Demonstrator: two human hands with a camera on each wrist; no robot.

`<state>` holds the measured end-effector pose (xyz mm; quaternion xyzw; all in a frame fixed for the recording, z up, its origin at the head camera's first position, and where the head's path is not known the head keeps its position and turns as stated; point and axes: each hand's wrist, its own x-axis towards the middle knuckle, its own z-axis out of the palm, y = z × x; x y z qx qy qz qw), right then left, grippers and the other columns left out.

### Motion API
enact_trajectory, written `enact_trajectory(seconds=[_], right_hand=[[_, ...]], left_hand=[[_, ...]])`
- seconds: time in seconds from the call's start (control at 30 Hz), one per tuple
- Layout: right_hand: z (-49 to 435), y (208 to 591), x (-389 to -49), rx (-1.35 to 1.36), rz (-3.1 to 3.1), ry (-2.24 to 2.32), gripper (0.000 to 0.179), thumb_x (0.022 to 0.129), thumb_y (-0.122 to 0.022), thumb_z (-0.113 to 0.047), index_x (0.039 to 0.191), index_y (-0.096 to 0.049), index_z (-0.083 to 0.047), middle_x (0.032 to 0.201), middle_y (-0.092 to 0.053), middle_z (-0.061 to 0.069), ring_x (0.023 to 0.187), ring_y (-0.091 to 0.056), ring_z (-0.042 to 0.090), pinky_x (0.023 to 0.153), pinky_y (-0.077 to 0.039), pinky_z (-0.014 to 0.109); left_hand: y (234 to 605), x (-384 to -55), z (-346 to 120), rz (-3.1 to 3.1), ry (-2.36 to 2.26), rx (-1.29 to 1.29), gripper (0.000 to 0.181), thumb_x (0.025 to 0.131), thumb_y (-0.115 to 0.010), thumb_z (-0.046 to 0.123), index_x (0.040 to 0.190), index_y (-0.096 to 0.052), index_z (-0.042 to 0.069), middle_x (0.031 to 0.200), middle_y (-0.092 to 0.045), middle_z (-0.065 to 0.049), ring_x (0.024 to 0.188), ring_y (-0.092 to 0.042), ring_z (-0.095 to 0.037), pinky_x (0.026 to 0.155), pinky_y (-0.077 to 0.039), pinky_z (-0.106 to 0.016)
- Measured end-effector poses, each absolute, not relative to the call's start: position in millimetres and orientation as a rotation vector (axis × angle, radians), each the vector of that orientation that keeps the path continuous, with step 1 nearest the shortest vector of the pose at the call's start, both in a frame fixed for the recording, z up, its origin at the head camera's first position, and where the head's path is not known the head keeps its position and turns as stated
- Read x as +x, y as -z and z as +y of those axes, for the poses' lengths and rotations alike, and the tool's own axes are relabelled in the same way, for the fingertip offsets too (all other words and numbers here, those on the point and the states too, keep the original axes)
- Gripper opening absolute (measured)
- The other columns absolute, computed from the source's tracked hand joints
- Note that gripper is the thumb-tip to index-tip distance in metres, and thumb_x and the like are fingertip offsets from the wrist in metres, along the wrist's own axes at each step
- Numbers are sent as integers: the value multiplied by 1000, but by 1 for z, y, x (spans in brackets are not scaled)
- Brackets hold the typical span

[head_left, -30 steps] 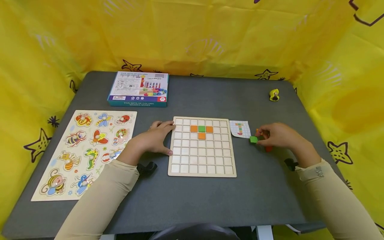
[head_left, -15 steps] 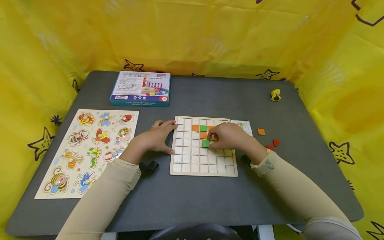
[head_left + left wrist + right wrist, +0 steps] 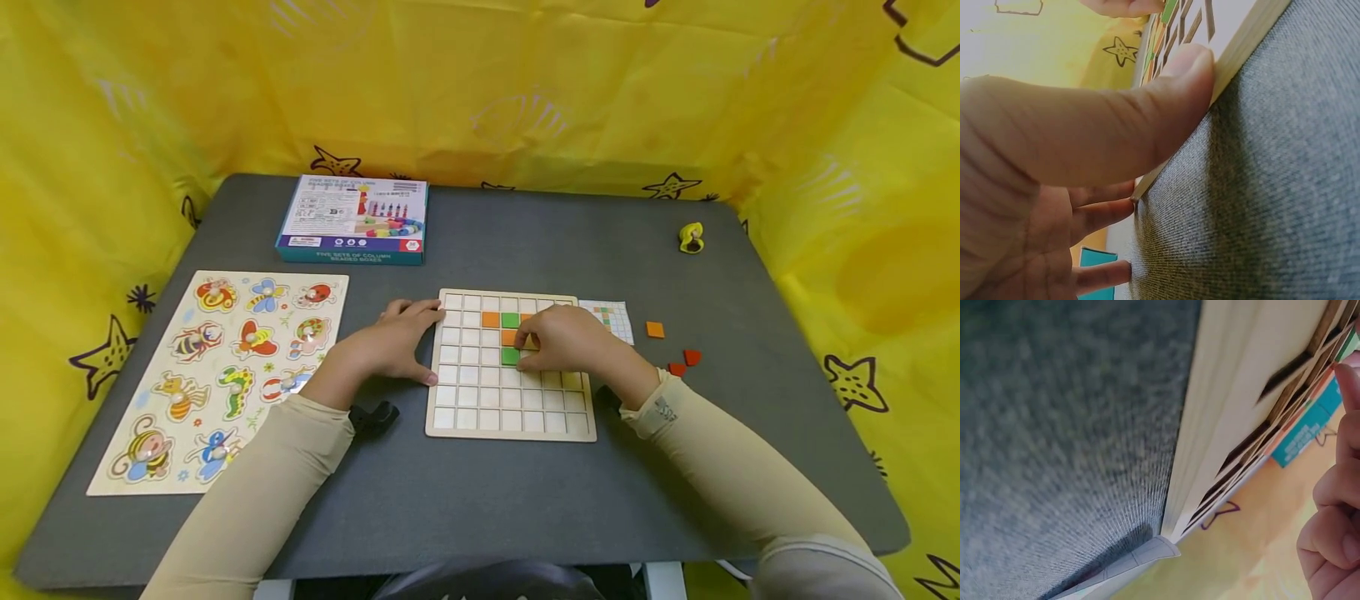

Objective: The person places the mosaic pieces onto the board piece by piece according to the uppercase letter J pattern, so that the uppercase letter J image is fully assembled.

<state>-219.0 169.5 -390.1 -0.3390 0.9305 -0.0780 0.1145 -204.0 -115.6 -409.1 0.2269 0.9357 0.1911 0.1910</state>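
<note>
My left hand (image 3: 387,346) rests at the left side of the wooden grid board (image 3: 512,427). In the left wrist view its thumb (image 3: 1172,94) touches the board's edge, with the other fingers spread and fairly straight. Over the middle of the board, my right hand (image 3: 562,340) pinches a green square tile (image 3: 510,357) at its right side. That tile lies at a cell just below an orange tile (image 3: 508,337). Above sit another green tile (image 3: 510,320) and an orange tile (image 3: 491,320). My right fingers partly cover one more orange tile in that row.
Right of the board lie a paper pattern card (image 3: 617,319), partly covered by my hand, an orange tile (image 3: 655,330) and red pieces (image 3: 692,357). An insect puzzle board (image 3: 251,450) stands left, a boxed toy set (image 3: 352,221) behind, and a small yellow object (image 3: 691,238) far right.
My right hand has carried the green tile from the loose pieces at the right onto the board, then shifted it slightly up into line under the orange tile. The left hand stays at the board.
</note>
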Motion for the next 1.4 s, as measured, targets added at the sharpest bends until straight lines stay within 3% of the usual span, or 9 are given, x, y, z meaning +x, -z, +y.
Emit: enact_trajectory(seconds=[0.2, 0.63, 0.9, 1.03, 1.1, 1.17, 1.27, 1.4], right_hand=[[170, 391, -220, -1047, 2730, 228, 21, 80, -78, -46, 89, -74, -27, 65, -54, -11, 61, -49, 11, 55, -40, 31], [178, 383, -221, -1014, 2729, 238, 19, 82, -77, -42, 92, -75, -26, 67, -56, -12, 62, -50, 10, 54, -41, 31], [269, 361, -235, -779, 2794, 352, 22, 84, -77, -36, 99, -76, -20, 65, -53, -6, 58, -47, 14, 56, -37, 33], [328, 354, -241, -533, 2780, 374, 37, 85, -77, -36, 114, -75, -13, 59, -54, 0, 59, -47, 18, 58, -37, 34], [352, 354, -242, -433, 2765, 360, 45, 85, -76, -39, 120, -72, -11, 69, -64, 5, 68, -53, 22, 62, -41, 36], [370, 358, -242, -375, 2741, 349, 51, 85, -76, -42, 124, -70, -10, 88, -71, 13, 82, -59, 29, 69, -46, 42], [386, 365, -241, -362, 2715, 352, 54, 84, -76, -46, 124, -70, -11, 117, -68, 16, 103, -59, 36, 82, -46, 51], [391, 371, -240, -351, 2721, 354, 53, 82, -77, -47, 121, -71, -12, 104, -72, 10, 98, -59, 31, 81, -46, 49]], left_hand=[[408, -204, -114, 2625, -534, 638, 104, 73, -86, 43, 154, -30, 10, 161, -17, -7, 141, -10, -40, 107, -22, -63], [406, -203, -116, 2628, -520, 602, 105, 72, -86, 44, 155, -30, 11, 161, -16, -6, 142, -10, -39, 107, -23, -64], [406, -202, -113, 2630, -547, 628, 102, 73, -86, 40, 154, -32, 11, 161, -16, -5, 141, -11, -38, 107, -24, -62], [405, -202, -113, 2634, -555, 627, 102, 73, -87, 39, 154, -32, 10, 161, -17, -6, 141, -11, -38, 106, -25, -62], [405, -202, -113, 2635, -555, 631, 102, 73, -87, 39, 154, -32, 10, 161, -17, -6, 141, -11, -38, 106, -25, -62], [404, -201, -113, 2633, -549, 630, 102, 73, -87, 39, 154, -32, 10, 161, -17, -7, 141, -11, -39, 107, -25, -62], [404, -201, -113, 2627, -539, 626, 103, 73, -86, 39, 154, -31, 9, 161, -17, -7, 141, -11, -39, 107, -23, -62], [404, -201, -113, 2630, -541, 628, 102, 73, -87, 38, 154, -31, 9, 161, -18, -8, 141, -12, -39, 108, -23, -62]])
